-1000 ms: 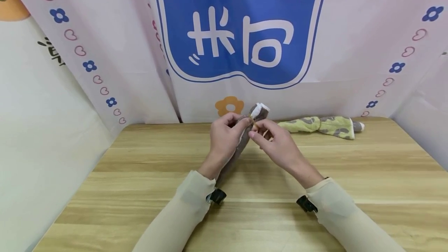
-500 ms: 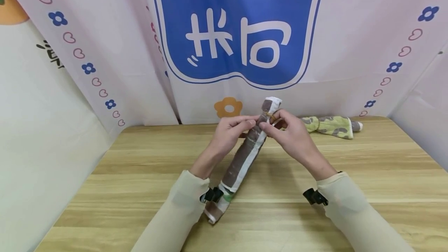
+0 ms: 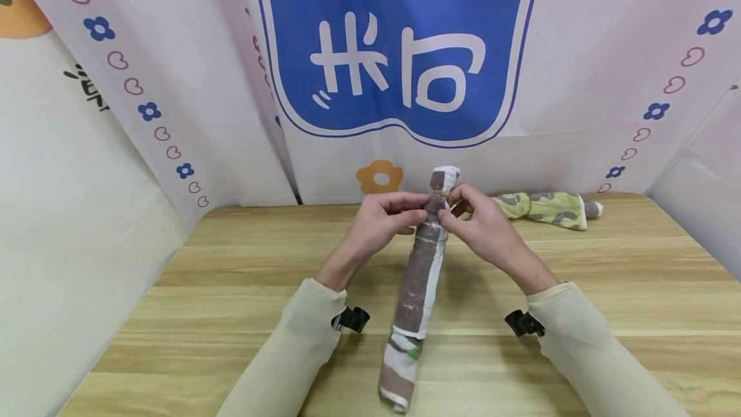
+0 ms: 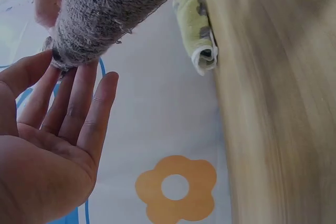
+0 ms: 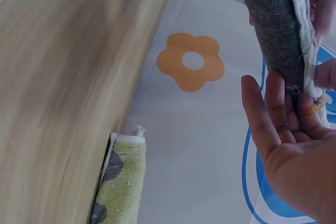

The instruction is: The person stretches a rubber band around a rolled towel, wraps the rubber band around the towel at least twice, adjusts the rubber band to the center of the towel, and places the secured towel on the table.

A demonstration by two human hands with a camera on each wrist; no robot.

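A rolled towel [image 3: 419, 282], brown and white with a small green patch, slants upward between both hands in the head view. Around its narrowed upper part sits a yellowish rubber band [image 3: 442, 194], seen also as an orange-yellow loop [image 5: 314, 108] by the right fingers in the right wrist view. From the left side, my left hand [image 3: 376, 224] pinches the roll just below the band, its other fingers fairly straight in the left wrist view. My right hand [image 3: 486, 230] pinches the roll from the right, its index finger at the band. The far side of the band is hidden.
A second rolled towel [image 3: 556, 209], yellow-green with grey patches and tied round its middle, lies at the back of the wooden table [image 3: 231, 314]. Behind the table's rear edge hangs a printed cloth [image 3: 202, 82] with an orange flower [image 3: 380, 177].
The towel roll has turned from a slant behind the left wrist to nearly upright in view, its lower end swinging out to the right. Both hands have moved with it, staying near the band.
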